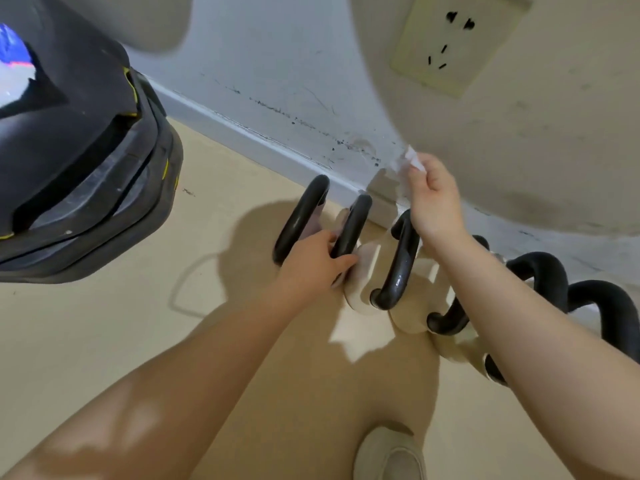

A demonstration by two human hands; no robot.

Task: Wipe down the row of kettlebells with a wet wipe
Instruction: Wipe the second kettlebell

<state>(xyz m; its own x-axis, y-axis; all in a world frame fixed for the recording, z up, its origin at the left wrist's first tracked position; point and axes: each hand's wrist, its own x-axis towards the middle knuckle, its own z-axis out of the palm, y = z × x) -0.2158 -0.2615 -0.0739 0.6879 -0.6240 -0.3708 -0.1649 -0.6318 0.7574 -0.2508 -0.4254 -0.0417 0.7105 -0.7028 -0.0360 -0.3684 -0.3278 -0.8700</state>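
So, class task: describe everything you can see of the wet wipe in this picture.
The wet wipe is a small, thin, white, crumpled piece, slightly see-through at its edges. The right hand pinches it between thumb and fingertips, raised above the row of kettlebells and in front of the scuffed wall. Most of it is bunched inside the fingers; only a ragged corner sticks out upward. It touches nothing but that hand, not any kettlebell. Whether it is damp cannot be told.
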